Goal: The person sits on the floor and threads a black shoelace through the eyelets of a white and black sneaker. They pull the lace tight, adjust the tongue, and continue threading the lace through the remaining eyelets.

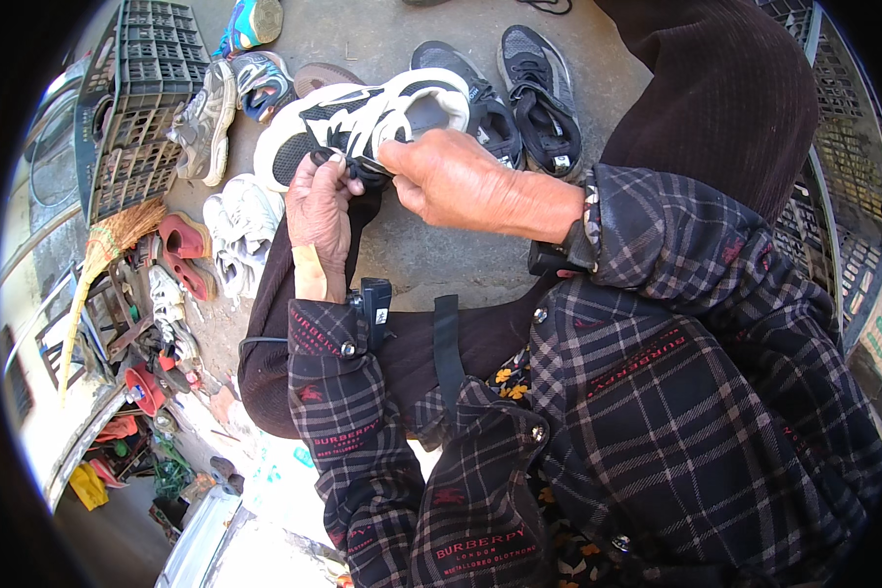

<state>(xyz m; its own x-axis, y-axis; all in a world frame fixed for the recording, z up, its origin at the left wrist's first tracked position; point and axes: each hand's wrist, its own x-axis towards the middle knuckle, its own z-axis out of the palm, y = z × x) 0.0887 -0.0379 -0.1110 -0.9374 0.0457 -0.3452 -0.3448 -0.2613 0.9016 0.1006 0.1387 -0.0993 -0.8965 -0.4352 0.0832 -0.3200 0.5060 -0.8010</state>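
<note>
A white and black sneaker [348, 108] lies in front of me, its toe to the left and its collar to the right. Dark shoelaces [370, 174] bunch along its near side. Thumb and fingers of my left hand [318, 211] are pinched on a dark shoelace beside the toe half. My right hand [470, 181] is closed in a fist against the near side of the shoe, by the laces. What sits inside those fingers is hidden.
A pair of dark grey sneakers [539, 98] stands just beyond. At left are a plastic crate [147, 108], white sneakers [240, 235], grey sneakers [206, 122], red shoes [186, 255] and a straw broom [118, 235]. More crates [853, 147] stand at right.
</note>
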